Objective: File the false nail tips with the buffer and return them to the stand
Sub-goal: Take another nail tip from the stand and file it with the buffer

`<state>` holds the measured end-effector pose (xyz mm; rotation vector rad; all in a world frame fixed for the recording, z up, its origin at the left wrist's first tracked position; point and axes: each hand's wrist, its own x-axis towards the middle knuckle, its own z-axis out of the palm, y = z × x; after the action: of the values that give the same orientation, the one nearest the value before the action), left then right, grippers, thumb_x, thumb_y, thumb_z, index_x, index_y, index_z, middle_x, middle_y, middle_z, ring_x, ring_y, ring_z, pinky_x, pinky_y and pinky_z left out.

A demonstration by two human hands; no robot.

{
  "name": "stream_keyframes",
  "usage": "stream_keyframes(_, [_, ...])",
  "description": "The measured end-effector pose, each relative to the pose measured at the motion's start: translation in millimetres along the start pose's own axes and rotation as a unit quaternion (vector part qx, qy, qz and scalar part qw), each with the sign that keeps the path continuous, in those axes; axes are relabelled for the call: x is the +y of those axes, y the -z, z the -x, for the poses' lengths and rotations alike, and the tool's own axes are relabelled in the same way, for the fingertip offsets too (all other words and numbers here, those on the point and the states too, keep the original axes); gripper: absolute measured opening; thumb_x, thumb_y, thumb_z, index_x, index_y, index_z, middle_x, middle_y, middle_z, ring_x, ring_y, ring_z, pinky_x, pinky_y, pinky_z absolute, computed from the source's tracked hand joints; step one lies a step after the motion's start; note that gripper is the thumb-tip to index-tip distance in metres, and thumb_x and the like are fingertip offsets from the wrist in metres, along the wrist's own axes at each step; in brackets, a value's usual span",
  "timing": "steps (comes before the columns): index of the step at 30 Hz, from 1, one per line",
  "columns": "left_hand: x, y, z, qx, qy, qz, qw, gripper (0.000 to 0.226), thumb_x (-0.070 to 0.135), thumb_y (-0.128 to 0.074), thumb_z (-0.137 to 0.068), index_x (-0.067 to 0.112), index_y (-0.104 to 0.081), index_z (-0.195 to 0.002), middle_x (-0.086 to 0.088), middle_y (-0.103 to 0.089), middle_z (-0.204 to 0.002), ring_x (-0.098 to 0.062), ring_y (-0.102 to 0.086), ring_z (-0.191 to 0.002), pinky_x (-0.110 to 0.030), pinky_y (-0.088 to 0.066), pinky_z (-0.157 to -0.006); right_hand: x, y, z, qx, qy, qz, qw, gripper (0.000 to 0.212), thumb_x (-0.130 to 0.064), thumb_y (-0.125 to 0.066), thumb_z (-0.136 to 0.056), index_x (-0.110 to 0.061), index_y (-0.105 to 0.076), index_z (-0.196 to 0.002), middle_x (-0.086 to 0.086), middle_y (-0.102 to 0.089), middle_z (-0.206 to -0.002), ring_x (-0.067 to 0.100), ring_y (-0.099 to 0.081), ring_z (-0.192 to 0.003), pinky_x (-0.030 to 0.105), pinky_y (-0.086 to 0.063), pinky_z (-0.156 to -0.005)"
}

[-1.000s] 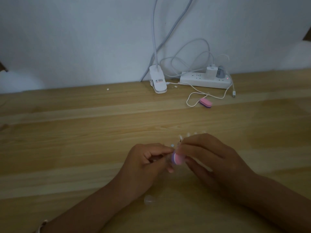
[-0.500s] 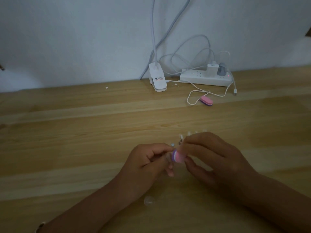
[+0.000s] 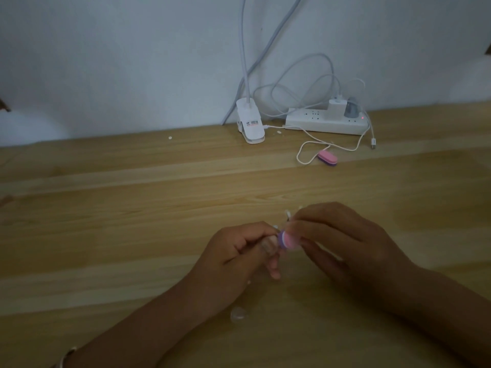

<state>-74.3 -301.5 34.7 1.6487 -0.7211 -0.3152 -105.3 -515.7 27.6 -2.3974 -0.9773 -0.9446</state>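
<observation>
Fingers [image 3: 313, 221] of right hand [image 3: 345, 243] clamp buffer [image 3: 288, 240], left hand [image 3: 239, 253] pinches a barely visible tip [image 3: 275, 227]: filing under way, return pending.

Dim light; pale wood-plank bench [image 3: 132, 208] meets plain white wall [image 3: 106, 62], with a white clip lamp base [image 3: 251, 126] and power strip [image 3: 324, 122] at the back edge.

pink-and-purple buffer [image 3: 287, 240], white power strip [image 3: 325, 123], tan table [image 3: 132, 221].

Stand [image 3: 287, 214] mostly behind right hand [image 3: 342, 243]
</observation>
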Motion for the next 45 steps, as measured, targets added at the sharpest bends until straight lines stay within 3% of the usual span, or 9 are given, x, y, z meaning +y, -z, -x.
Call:
stream_keyframes(10, [1, 0, 0, 0.002, 0.026, 0.001, 1.000, 0.022, 0.021, -0.048, -0.095, 0.013, -0.067, -0.086, 0.000, -0.066, -0.069, -0.012, -0.066, -0.066, -0.019, -0.039, -0.047, -4, 3, -3, 0.004, -0.001, 0.000, 1.000, 0.017, 0.005, -0.068, -0.089, -0.002, -0.075, -0.103, 0.012, -0.068, -0.106, 0.025, -0.065, -0.096, 0.034, -0.052, -0.084])
stream_keyframes(14, [0, 1, 0, 0.002, 0.026, 0.004, 1.000, 0.022, 0.021, -0.048, -0.094, 0.013, -0.068, -0.086, -0.007, -0.067, -0.068, -0.009, -0.062, -0.063, -0.017, -0.039, -0.049, -12, -1, -2, -0.006, 0.032, -0.003, 0.999, 0.018, -0.003, -0.057, -0.100, -0.003, -0.075, -0.104, 0.012, -0.069, -0.108, 0.023, -0.065, -0.100, 0.028, -0.050, -0.093])
stream_keyframes(20, [-1, -1, 0, 0.026, 0.020, 0.039, 0.999, 0.015, 0.022, -0.059, -0.090, 0.015, -0.071, -0.085, -0.004, -0.069, -0.074, -0.014, -0.067, -0.065, -0.015, -0.041, -0.046, 7, 13, -2, 0.034, -0.084, 0.010, 0.996, 0.019, -0.004, -0.062, -0.094, -0.004, -0.073, -0.109, 0.007, -0.067, -0.111, 0.020, -0.066, -0.100, 0.026, -0.051, -0.090])
stream_keyframes(25, [-3, 0, 0, 0.056, 0.002, 0.030, 0.998, 0.010, 0.023, -0.074, -0.078, 0.017, -0.078, -0.084, -0.004, -0.067, -0.071, -0.008, -0.061, -0.056, -0.020, -0.042, -0.043, -10, 5, -2, -0.025, -0.017, -0.035, 0.999, 0.023, 0.003, -0.060, -0.095, -0.010, -0.072, -0.111, 0.003, -0.063, -0.116, 0.014, -0.061, -0.105, 0.025, -0.048, -0.089])
stream_keyframes(28, [-4, 0, 0, 0.063, -0.001, 0.019, 0.998, 0.010, 0.014, -0.072, -0.080, 0.017, -0.080, -0.087, -0.006, -0.067, -0.071, -0.008, -0.062, -0.058, -0.020, -0.043, -0.043, -4, 8, -3, -0.031, -0.030, -0.010, 0.999, 0.023, 0.005, -0.065, -0.091, -0.007, -0.074, -0.109, 0.005, -0.067, -0.112, 0.019, -0.064, -0.099, 0.032, -0.052, -0.081])
stream_keyframes(32, [-4, 1, 0, 0.076, -0.004, 0.028, 0.997, 0.014, 0.029, -0.077, -0.071, 0.022, -0.080, -0.083, -0.008, -0.069, -0.075, -0.014, -0.061, -0.059, -0.024, -0.045, -0.043, -15, 5, -2, -0.037, -0.001, -0.012, 0.999, 0.021, -0.006, -0.058, -0.099, -0.005, -0.074, -0.114, 0.009, -0.068, -0.113, 0.022, -0.065, -0.099, 0.030, -0.051, -0.084])
stream_keyframes(37, [-6, 1, -2, 0.090, 0.000, 0.019, 0.996, 0.010, 0.022, -0.076, -0.074, 0.016, -0.080, -0.082, -0.006, -0.069, -0.073, -0.012, -0.063, -0.058, -0.024, -0.045, -0.043, -4, 10, -4, -0.040, -0.039, 0.016, 0.998, 0.024, 0.006, -0.070, -0.088, -0.005, -0.075, -0.109, 0.010, -0.069, -0.108, 0.023, -0.066, -0.095, 0.034, -0.053, -0.079])
stream_keyframes(42, [-4, 1, 0, 0.102, -0.030, 0.009, 0.994, 0.014, 0.029, -0.073, -0.071, 0.019, -0.079, -0.079, -0.007, -0.069, -0.080, -0.027, -0.063, -0.057, -0.026, -0.048, -0.045, -13, 8, -4, -0.041, 0.012, 0.018, 0.999, 0.025, -0.005, -0.053, -0.101, -0.005, -0.074, -0.115, 0.011, -0.069, -0.114, 0.024, -0.065, -0.101, 0.031, -0.051, -0.085])
stream_keyframes(45, [-2, 0, 1, 0.104, -0.037, -0.005, 0.994, 0.010, 0.028, -0.076, -0.075, 0.020, -0.079, -0.080, -0.005, -0.070, -0.077, -0.021, -0.065, -0.058, -0.022, -0.046, -0.046, 8, 19, -7, -0.018, -0.068, 0.065, 0.995, 0.024, 0.006, -0.064, -0.090, -0.004, -0.076, -0.108, 0.011, -0.070, -0.108, 0.024, -0.068, -0.096, 0.034, -0.054, -0.080])
